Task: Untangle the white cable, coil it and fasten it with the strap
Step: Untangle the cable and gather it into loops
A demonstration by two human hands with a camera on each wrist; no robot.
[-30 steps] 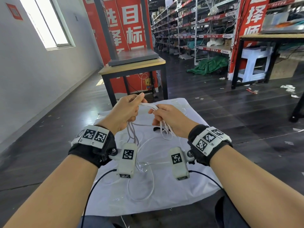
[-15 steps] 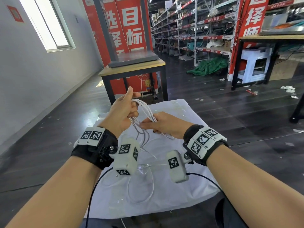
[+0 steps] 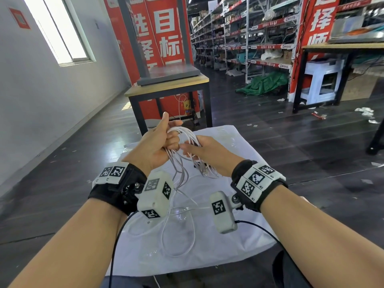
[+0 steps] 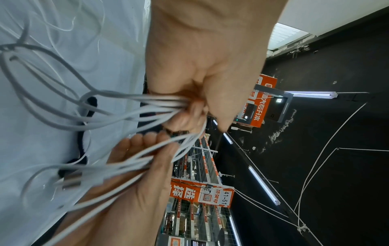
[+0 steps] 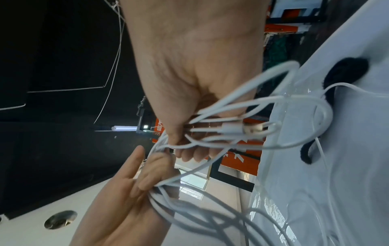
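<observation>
Strands of the white cable arch between 2 raised hands above the white cloth. The left hand has its fingers curled round a bunch of strands, thumb sticking up clear of them; loose loops drop from that fist onto the cloth. The right hand holds the other side, with strands and connector ends running across its palm under the thumb while its fingers curl loosely beneath. A black strap, seemingly a fastening strip though blurred, lies on the cloth below the hands, apart from the fingers, with a strand lying over it.
</observation>
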